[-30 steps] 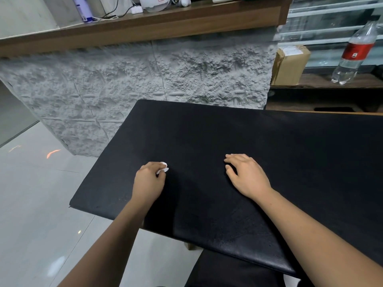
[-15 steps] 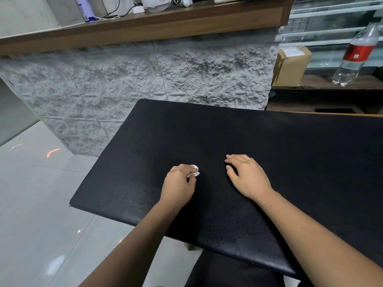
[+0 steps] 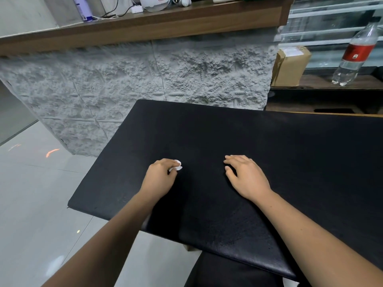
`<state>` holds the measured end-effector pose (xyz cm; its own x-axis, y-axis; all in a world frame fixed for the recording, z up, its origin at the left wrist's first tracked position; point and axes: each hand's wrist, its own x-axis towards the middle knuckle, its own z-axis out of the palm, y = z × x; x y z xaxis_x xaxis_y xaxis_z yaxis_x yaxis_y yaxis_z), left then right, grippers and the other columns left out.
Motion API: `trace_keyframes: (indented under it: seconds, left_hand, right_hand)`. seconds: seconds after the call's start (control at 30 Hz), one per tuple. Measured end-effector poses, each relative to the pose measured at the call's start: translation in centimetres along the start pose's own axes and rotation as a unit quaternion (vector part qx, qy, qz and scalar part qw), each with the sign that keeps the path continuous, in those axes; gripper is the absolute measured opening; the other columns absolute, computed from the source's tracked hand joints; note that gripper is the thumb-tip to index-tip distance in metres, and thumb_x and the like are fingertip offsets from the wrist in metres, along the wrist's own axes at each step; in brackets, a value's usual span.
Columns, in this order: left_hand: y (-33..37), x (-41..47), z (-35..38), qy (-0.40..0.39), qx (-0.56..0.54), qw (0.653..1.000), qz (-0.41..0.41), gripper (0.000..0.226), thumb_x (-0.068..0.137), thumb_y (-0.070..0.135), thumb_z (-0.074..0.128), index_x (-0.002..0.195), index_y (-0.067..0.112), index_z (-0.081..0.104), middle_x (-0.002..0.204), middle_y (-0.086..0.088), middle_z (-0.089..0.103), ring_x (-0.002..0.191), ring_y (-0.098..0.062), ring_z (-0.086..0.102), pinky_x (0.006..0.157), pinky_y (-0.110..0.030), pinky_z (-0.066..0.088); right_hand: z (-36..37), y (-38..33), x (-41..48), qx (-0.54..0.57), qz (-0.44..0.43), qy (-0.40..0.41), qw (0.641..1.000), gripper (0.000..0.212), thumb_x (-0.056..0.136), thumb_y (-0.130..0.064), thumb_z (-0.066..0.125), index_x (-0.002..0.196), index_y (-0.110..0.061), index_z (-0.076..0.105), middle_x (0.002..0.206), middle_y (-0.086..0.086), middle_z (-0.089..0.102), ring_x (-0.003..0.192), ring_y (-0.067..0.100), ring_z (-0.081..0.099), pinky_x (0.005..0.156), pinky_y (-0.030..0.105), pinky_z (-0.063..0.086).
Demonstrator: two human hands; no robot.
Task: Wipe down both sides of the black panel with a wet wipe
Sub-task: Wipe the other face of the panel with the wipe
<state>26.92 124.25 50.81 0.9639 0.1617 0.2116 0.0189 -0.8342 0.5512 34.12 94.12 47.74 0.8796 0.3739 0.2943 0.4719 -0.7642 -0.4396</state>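
A large black panel (image 3: 269, 146) lies flat in front of me and fills the middle and right of the view. My left hand (image 3: 160, 179) is curled round a small crumpled white wet wipe (image 3: 177, 165) and presses it onto the panel's near left part. Only a bit of the wipe shows past the fingertips. My right hand (image 3: 246, 175) rests flat on the panel to the right of the left hand, fingers spread and holding nothing.
A rough grey stone counter front (image 3: 165, 73) with a wooden top (image 3: 145, 23) stands behind the panel. At the back right a cardboard box (image 3: 290, 65) and a plastic bottle (image 3: 356, 54) sit on a shelf. Pale floor tiles (image 3: 37, 193) lie to the left.
My left hand with the wipe slid right across the panel, then came back a little to the left. My right hand has stayed in place.
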Motion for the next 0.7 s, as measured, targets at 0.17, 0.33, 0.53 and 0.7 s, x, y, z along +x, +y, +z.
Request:
trace_keyframes:
  seconds: [0.17, 0.33, 0.53, 0.7]
  left_hand:
    - [-2.2, 1.2, -1.3, 0.019, 0.006, 0.999, -0.036, 0.025, 0.100, 0.020, 0.062, 0.116, 0.030, 0.079, 0.124, 0.019, 0.072, 0.117, -0.005, 0.063, 0.103, -0.023, 0.048]
    - [-2.7, 1.9, -1.7, 0.060, -0.020, 0.993, -0.101, 0.026, 0.098, 0.019, 0.061, 0.111, 0.030, 0.079, 0.118, 0.020, 0.073, 0.107, 0.002, 0.063, 0.085, 0.003, 0.035]
    - [-0.1, 1.7, 0.3, 0.080, -0.051, 0.988, -0.121, 0.027, 0.094, 0.016, 0.057, 0.105, 0.026, 0.079, 0.119, 0.019, 0.072, 0.112, -0.005, 0.064, 0.082, -0.012, 0.042]
    - [2.6, 1.2, 2.9, 0.044, -0.047, 0.996, -0.062, 0.027, 0.095, 0.017, 0.058, 0.112, 0.025, 0.078, 0.122, 0.017, 0.071, 0.118, -0.010, 0.060, 0.097, -0.023, 0.047]
  right_hand:
    - [0.1, 0.1, 0.0, -0.007, -0.003, 0.008, 1.000, 0.035, 0.105, -0.038, 0.050, 0.132, -0.027, 0.069, 0.145, -0.015, 0.061, 0.139, 0.005, 0.047, 0.114, 0.029, 0.037]
    - [0.1, 0.2, 0.0, -0.006, -0.006, 0.007, 1.000, 0.036, 0.105, -0.039, 0.050, 0.133, -0.027, 0.069, 0.145, -0.014, 0.061, 0.140, 0.005, 0.047, 0.116, 0.032, 0.038]
    - [0.1, 0.1, 0.1, -0.005, -0.006, 0.005, 1.000, 0.036, 0.105, -0.039, 0.050, 0.133, -0.026, 0.069, 0.145, -0.014, 0.061, 0.140, 0.005, 0.047, 0.117, 0.032, 0.038]
    - [-0.1, 0.0, 0.0, -0.001, -0.002, 0.004, 1.000, 0.036, 0.105, -0.038, 0.050, 0.133, -0.026, 0.069, 0.145, -0.014, 0.061, 0.140, 0.005, 0.047, 0.117, 0.034, 0.039]
